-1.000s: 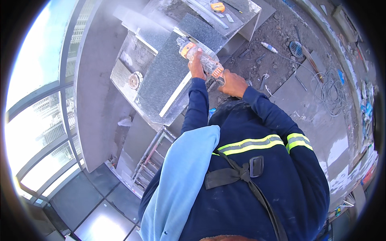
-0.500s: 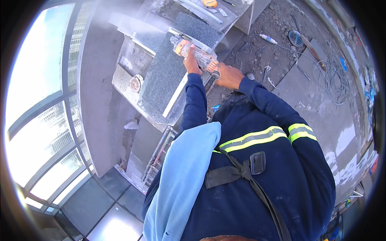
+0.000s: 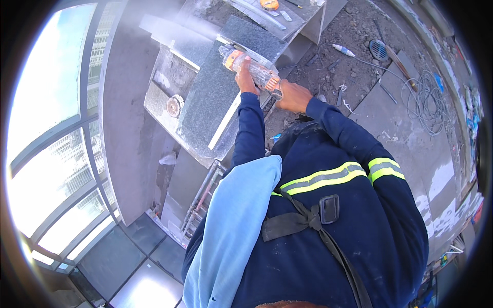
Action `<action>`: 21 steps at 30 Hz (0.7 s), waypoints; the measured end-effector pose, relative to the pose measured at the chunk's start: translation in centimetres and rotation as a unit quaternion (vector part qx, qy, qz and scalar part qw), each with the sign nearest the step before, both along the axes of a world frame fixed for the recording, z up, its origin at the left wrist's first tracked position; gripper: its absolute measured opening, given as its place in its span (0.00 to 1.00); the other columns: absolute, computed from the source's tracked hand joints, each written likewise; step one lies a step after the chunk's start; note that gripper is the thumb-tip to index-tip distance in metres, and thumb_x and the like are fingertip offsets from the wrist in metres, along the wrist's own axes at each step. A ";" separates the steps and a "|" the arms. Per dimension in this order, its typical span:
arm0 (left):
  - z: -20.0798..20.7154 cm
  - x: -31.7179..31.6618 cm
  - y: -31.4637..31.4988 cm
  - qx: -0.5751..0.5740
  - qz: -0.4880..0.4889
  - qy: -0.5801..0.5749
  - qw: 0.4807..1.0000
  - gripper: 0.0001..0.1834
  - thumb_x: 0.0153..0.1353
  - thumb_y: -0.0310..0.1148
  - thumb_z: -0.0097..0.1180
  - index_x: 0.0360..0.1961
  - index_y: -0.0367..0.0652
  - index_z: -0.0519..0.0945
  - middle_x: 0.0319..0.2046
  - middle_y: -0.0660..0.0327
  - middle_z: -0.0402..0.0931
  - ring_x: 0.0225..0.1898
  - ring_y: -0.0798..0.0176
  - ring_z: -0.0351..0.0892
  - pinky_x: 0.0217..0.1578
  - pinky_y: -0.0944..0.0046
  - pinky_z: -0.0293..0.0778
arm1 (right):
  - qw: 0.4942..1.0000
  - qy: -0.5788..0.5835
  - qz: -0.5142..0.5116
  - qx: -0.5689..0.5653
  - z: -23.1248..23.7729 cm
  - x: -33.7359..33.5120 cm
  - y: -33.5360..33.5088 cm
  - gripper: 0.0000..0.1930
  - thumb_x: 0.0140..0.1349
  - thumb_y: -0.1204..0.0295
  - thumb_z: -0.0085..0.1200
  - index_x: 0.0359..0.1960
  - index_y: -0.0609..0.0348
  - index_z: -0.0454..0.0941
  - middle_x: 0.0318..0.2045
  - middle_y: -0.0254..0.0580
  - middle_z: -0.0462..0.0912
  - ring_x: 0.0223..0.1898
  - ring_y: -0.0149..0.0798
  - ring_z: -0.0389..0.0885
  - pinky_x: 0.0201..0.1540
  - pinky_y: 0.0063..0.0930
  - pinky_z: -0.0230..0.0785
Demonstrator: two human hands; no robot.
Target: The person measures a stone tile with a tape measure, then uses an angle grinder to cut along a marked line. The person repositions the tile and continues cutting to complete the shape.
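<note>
An orange and grey angle grinder [image 3: 258,72] lies across a dark grey stone slab [image 3: 208,102], held in both my hands. Near its front end my left hand [image 3: 247,79] is wrapped round the body. Farther back, my right hand [image 3: 294,97] grips the rear of it. Pale dust [image 3: 192,25] streams to the upper left from the grinder's head, whose disc I cannot make out. A light straight strip [image 3: 224,123] lies along the slab beside my left forearm. Left of the slab, a round disc [image 3: 175,106] rests on a dusty board.
An orange tape measure [image 3: 269,4] lies on a bench at the top. Right of my hands, a cable with a white and blue connector [image 3: 343,50] crosses rough ground to a coil of grey cable [image 3: 430,102]. A round grate [image 3: 378,50] is nearby. Tall windows [image 3: 46,128] stand at left.
The grinder and both hands have shifted very slightly to the right in the picture, along with the slab. The grip of both hands is the same, and dust still streams away.
</note>
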State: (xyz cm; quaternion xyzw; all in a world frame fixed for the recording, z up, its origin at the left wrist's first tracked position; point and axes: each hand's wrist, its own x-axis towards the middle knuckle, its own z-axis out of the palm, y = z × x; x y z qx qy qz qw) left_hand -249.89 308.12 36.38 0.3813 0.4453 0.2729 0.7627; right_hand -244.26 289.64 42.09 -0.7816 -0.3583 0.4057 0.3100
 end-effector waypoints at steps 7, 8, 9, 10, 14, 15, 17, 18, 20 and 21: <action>0.4 -0.1 -0.1 0.004 -0.001 0.008 1.000 0.28 0.62 0.39 0.69 0.57 0.30 0.77 0.46 0.54 0.82 0.42 0.56 0.86 0.44 0.54 0.83 | 1.000 -0.010 -0.008 -0.010 -0.5 -0.5 0.2 0.31 0.52 0.60 0.66 0.50 0.71 0.71 0.42 0.67 0.85 0.47 0.65 0.85 0.50 0.54 0.75; 0.6 -0.2 -0.5 0.000 0.000 0.014 1.000 0.28 0.62 0.39 0.69 0.57 0.30 0.77 0.46 0.54 0.82 0.42 0.57 0.86 0.44 0.54 0.83 | 1.000 -0.008 -0.012 -0.026 -0.4 -0.6 -0.2 0.31 0.52 0.60 0.66 0.50 0.71 0.71 0.42 0.67 0.85 0.47 0.65 0.85 0.50 0.54 0.75; 0.7 -0.3 -0.9 0.009 0.000 0.000 1.000 0.28 0.62 0.39 0.69 0.57 0.30 0.77 0.46 0.54 0.82 0.42 0.57 0.86 0.44 0.54 0.83 | 1.000 -0.006 -0.010 -0.026 -0.3 -0.7 -0.5 0.31 0.52 0.60 0.66 0.50 0.71 0.70 0.42 0.67 0.85 0.47 0.65 0.85 0.50 0.54 0.75; 0.8 -0.4 -1.4 0.012 0.002 -0.007 1.000 0.28 0.62 0.38 0.69 0.57 0.30 0.77 0.46 0.54 0.82 0.42 0.57 0.86 0.44 0.54 0.83 | 0.999 -0.002 -0.008 -0.033 -0.1 -0.7 -0.8 0.31 0.52 0.60 0.66 0.50 0.71 0.70 0.42 0.68 0.85 0.47 0.66 0.85 0.50 0.54 0.75; 1.1 -0.6 -2.4 0.016 0.004 -0.009 1.000 0.28 0.63 0.38 0.69 0.57 0.30 0.77 0.46 0.54 0.82 0.42 0.57 0.86 0.44 0.55 0.83 | 0.999 0.002 -0.013 -0.038 0.4 -0.9 -1.6 0.30 0.52 0.63 0.66 0.51 0.75 0.72 0.41 0.70 0.85 0.47 0.65 0.85 0.51 0.53 0.76; 1.1 -0.6 -2.3 0.011 0.004 -0.001 1.000 0.28 0.62 0.38 0.69 0.57 0.30 0.77 0.46 0.54 0.82 0.42 0.57 0.86 0.44 0.55 0.82 | 0.999 0.006 -0.013 -0.044 0.4 -0.9 -1.5 0.30 0.52 0.63 0.66 0.51 0.75 0.72 0.41 0.70 0.85 0.48 0.65 0.85 0.52 0.53 0.76; 0.8 -0.5 -2.0 0.008 -0.001 -0.003 1.000 0.28 0.62 0.38 0.69 0.57 0.30 0.77 0.46 0.54 0.82 0.42 0.57 0.86 0.44 0.55 0.82 | 0.999 0.005 -0.015 -0.047 0.2 -0.8 -1.4 0.30 0.52 0.63 0.66 0.51 0.74 0.72 0.43 0.69 0.85 0.48 0.65 0.85 0.52 0.53 0.75; 0.6 -0.5 -1.8 0.005 -0.001 -0.004 1.000 0.28 0.62 0.38 0.69 0.57 0.30 0.77 0.46 0.54 0.82 0.42 0.57 0.86 0.44 0.55 0.82 | 0.999 0.002 -0.011 -0.041 0.0 -0.8 -1.3 0.30 0.52 0.62 0.66 0.51 0.73 0.72 0.43 0.69 0.85 0.48 0.66 0.85 0.51 0.53 0.75; 0.1 -0.4 -1.2 -0.004 -0.003 -0.004 1.000 0.28 0.62 0.38 0.69 0.57 0.31 0.77 0.46 0.54 0.82 0.42 0.57 0.86 0.44 0.55 0.82 | 1.000 -0.009 -0.004 -0.030 -0.3 -0.6 -0.8 0.31 0.52 0.59 0.66 0.50 0.70 0.70 0.42 0.68 0.85 0.47 0.66 0.84 0.50 0.54 0.75; -0.1 -0.3 -0.8 -0.002 -0.004 -0.008 1.000 0.28 0.61 0.38 0.69 0.57 0.31 0.77 0.46 0.54 0.82 0.42 0.57 0.86 0.44 0.54 0.82 | 1.000 -0.009 -0.003 -0.026 -0.5 -0.5 -0.6 0.31 0.52 0.59 0.66 0.50 0.70 0.70 0.42 0.68 0.85 0.47 0.66 0.85 0.50 0.54 0.75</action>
